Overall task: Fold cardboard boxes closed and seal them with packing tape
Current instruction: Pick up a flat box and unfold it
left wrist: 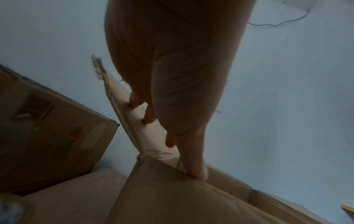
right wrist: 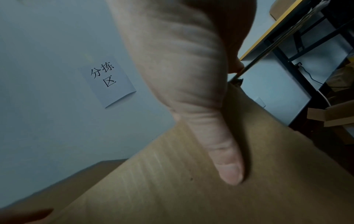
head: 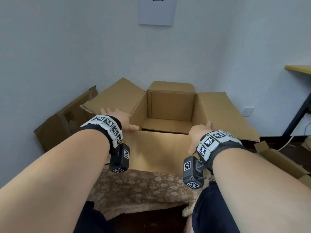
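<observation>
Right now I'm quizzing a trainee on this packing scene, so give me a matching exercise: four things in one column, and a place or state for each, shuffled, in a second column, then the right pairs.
Things:
1. open box
2. left hand
3. paper sheet
4. yellow-edged table

Places or states:
A. stuck on the wall above the box
B. at the right edge of the head view
C. flaps spread out, inside empty
D. at the box's near left corner, thumb on the near flap

Pairs: 1-C, 2-D, 3-A, 4-B
</observation>
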